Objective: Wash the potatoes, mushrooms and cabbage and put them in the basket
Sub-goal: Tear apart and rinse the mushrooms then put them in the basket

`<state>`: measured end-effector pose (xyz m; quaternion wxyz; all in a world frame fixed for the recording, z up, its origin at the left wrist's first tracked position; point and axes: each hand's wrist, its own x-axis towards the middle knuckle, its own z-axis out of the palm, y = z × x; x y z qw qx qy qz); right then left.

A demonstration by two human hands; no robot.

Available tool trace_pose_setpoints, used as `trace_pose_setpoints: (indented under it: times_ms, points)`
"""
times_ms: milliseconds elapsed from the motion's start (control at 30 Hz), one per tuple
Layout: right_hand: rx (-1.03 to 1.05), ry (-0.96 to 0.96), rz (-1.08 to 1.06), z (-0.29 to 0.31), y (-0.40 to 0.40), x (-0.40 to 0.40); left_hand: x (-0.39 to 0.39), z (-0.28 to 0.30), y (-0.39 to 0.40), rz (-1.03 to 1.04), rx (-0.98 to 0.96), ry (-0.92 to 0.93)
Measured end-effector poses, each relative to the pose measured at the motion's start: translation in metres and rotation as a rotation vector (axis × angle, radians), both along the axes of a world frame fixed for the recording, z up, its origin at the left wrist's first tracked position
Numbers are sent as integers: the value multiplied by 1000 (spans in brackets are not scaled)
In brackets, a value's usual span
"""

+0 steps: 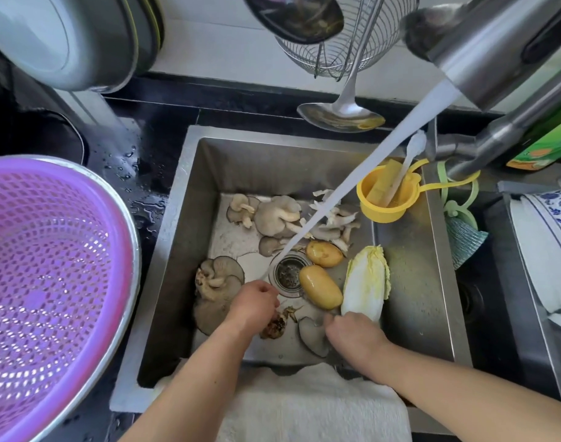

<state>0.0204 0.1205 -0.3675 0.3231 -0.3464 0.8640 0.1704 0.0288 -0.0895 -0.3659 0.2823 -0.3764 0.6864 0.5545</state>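
Note:
In the steel sink (413,282) lie two yellow potatoes (320,286) next to the drain, a napa cabbage (365,282) to their right, and grey oyster mushrooms (279,215) at the back. Another mushroom cluster (215,279) lies at the front left. Under the running water, my left hand (255,303) holds a mushroom clump by its dirty brown base (274,327). My right hand (352,334) grips a grey cap (314,336) of that clump. The purple basket (46,275) stands empty on the counter to the left.
The tap (483,59) pours a stream toward the drain (288,272). A yellow strainer (384,196) hangs on the sink's right wall. A ladle (339,118) and a wire skimmer hang behind. Dishes (550,244) stand at the right, and a white towel (304,406) drapes the front rim.

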Motion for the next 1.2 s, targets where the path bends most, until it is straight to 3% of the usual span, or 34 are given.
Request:
trace_pose_setpoints:
  times_ms: [467,633,867,967,1100,1200]
  points:
    - [-104,89,111,-16,-7,-2,-4,10,-1,134,61,21]
    - [-46,-1,156,-11,-12,-6,-4,14,-1,115,55,4]
    - [-125,169,226,-14,-8,-8,-4,15,-1,100,15,-18]
    - [-104,84,284,-17,-14,-6,-3,16,-2,105,12,-20]
    - [-138,132,128,-8,-17,-10,-3,16,-4,131,3,-37]
    - [-256,-43,-172,-12,-21,-5,-5,15,-5,142,-18,-91]
